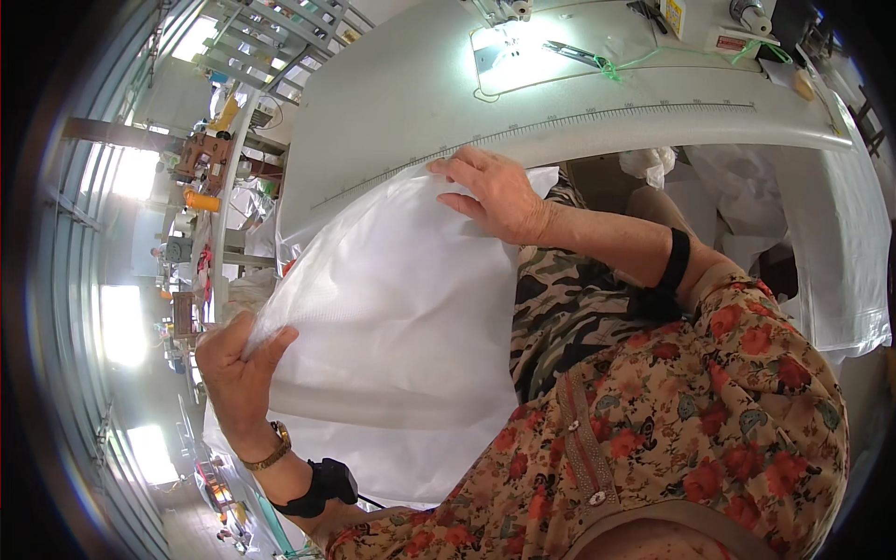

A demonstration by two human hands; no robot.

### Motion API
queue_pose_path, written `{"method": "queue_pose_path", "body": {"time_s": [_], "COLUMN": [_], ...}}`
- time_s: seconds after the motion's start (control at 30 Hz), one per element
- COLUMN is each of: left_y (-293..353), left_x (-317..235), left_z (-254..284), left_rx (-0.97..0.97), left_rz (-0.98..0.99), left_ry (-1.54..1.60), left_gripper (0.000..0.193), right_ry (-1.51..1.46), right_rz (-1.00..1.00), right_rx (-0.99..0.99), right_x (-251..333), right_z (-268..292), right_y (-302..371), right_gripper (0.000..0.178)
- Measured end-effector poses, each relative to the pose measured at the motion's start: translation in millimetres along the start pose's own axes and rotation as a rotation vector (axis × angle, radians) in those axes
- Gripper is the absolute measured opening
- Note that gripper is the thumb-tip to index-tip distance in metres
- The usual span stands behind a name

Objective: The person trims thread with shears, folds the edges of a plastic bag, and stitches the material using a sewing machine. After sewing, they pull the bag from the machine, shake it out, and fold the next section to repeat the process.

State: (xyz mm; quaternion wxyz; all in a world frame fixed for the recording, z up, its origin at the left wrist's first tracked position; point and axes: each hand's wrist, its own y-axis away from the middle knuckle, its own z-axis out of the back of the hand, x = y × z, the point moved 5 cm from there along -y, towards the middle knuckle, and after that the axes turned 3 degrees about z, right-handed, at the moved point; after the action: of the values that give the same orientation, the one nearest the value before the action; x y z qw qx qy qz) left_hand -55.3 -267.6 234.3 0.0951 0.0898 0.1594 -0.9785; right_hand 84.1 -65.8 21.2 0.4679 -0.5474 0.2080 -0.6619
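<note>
A large white sheet of thin, finely woven material (401, 308) drapes across my lap and rises toward the table edge. At its left edge, my left hand (238, 373) is closed, with the edge pinched between thumb and fingers. My right hand (499, 198) lies at the sheet's upper edge by the table, fingers stretched out and thumb apart, touching the material. Past the right hand, the lit needle area of a sewing machine (509, 47) stands on the pale worktable (392, 117). The sheet hides its own underside.
A printed ruler scale (560, 117) curves along the table's front. Dark thread snips (574, 54) and green thread (644, 61) lie right of the needle area. White material (840, 252) hangs at the right. A metal rack (271, 47) stands at the far left.
</note>
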Motion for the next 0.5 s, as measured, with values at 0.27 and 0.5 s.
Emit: {"method": "queue_pose_path", "body": {"time_s": [0.27,0.5], "left_y": [-12.4,-52.4], "left_x": [57.5,106.0], "left_z": [34.8,69.1], "left_rx": [-0.208,-0.114], "left_rz": [0.101,0.374], "left_ry": [-0.136,-0.192], "left_gripper": [0.028,0.018], "right_ry": [0.098,-0.423], "right_rz": [0.070,0.116], "right_rx": [0.294,0.811], "right_x": [-26.3,60.1], "right_z": [3.5,75.2], "right_y": [27.1,8.4], "right_gripper": [0.016,0.031]}}
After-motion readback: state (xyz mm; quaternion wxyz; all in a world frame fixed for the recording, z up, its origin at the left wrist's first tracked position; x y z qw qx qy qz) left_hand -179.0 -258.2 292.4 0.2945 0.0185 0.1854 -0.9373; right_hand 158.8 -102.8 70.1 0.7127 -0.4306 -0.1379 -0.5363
